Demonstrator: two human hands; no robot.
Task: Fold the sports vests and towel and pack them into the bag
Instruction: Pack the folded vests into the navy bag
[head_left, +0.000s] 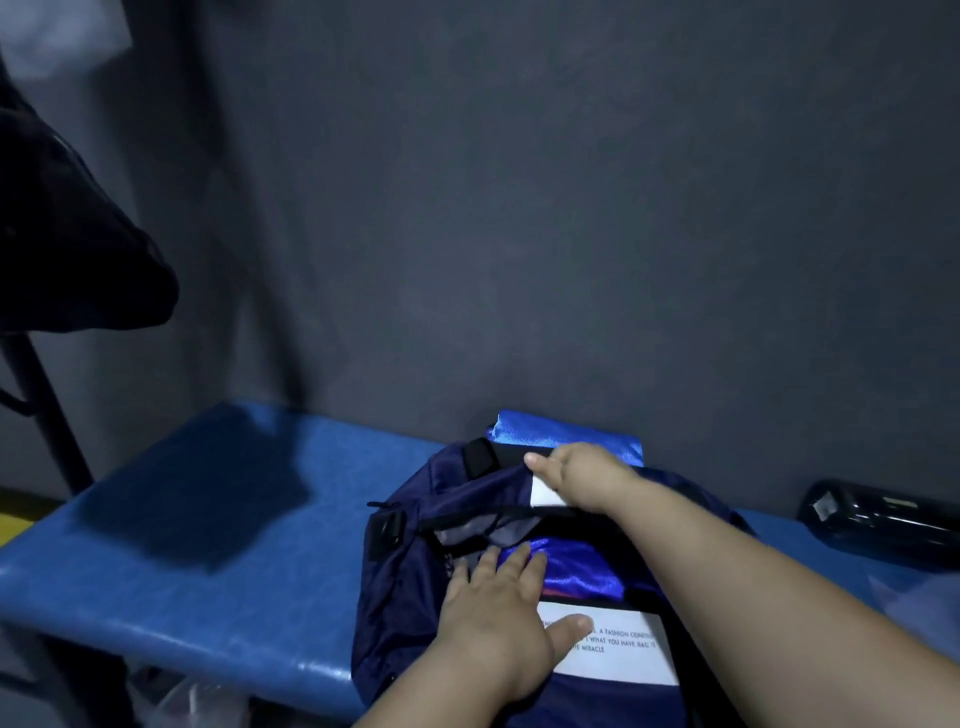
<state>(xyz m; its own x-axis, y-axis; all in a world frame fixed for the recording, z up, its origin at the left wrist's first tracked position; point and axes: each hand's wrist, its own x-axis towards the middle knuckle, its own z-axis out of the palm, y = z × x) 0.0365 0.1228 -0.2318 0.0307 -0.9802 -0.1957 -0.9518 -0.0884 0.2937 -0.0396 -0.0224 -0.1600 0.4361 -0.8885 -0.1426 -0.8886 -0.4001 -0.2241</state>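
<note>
1 navy bag sits on a blue padded bench, near the bench's right half and close to the near edge. Its top opening gapes, and 1 shiny blue vest lies inside it, bunched, with a strip of red showing at its near edge. 2 white panels are on the bag: 1 printed label with black text on the near face, and 1 smaller white patch on the far flap.

2 bare hands are in view. The left hand lies flat and open, fingers spread, palm down across the bag's near rim; its fingertips touch the vest in the opening and its thumb rests on the printed label. The right hand reaches across from the right and is closed on the far rim of the bag, thumb on top by a black strap, holding that edge up and back.

1 more folded blue vest lies on the bench just behind the bag, against the grey wall. 1 dark bottle lies on its side at the far right of the bench, well apart from the bag. At the left, 1 dark garment hangs from a rack. No towel can be made out.
</note>
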